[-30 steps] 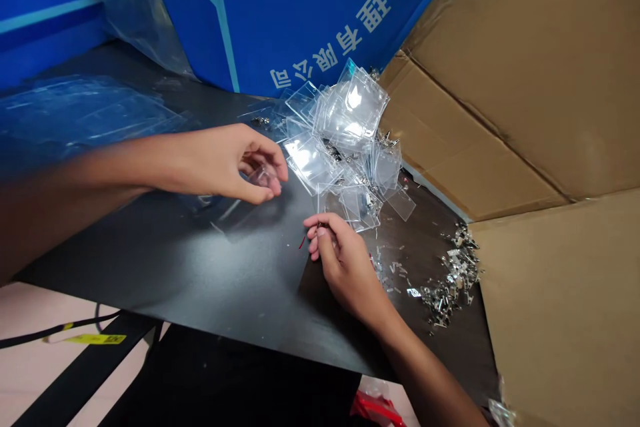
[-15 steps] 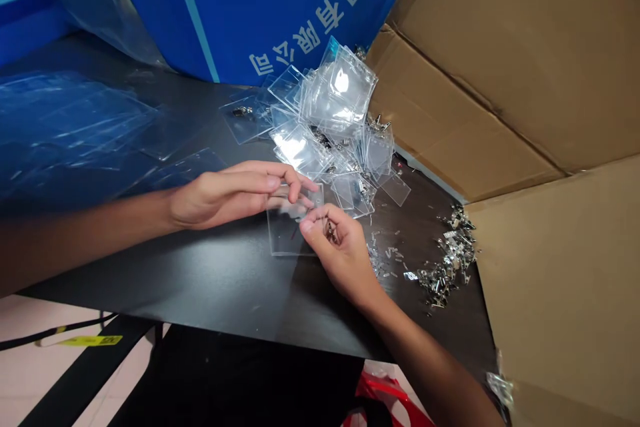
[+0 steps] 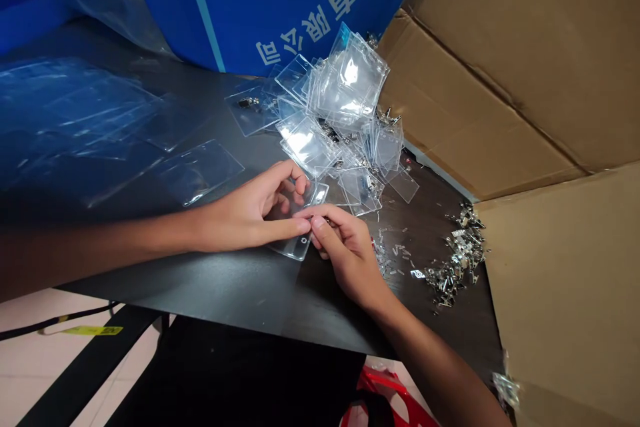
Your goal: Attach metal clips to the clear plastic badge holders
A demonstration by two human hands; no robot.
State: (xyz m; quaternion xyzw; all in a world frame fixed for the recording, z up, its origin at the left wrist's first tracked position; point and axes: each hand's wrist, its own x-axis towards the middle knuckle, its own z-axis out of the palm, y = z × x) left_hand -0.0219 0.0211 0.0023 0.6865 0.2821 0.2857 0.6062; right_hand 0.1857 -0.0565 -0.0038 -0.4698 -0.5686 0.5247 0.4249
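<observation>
The clear badge holder [image 3: 294, 248] had been lifted from flat to a tilt and was wrapped by the fingers of the left hand [image 3: 245, 213] near the middle of the tabletop [image 3: 200, 280]. The right hand's [image 3: 347, 253] fingers were pinched narrow at its edge, with anything between them hidden. Toward the far corner lay a pile of holders [image 3: 345, 90], with metal clips [image 3: 460, 257] nearer the right edge.

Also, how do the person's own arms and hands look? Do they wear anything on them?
The left hand and right hand are bare, with no gloves, rings or bracelets visible. The left forearm and right forearm are bare too; no sleeve shows.
</observation>
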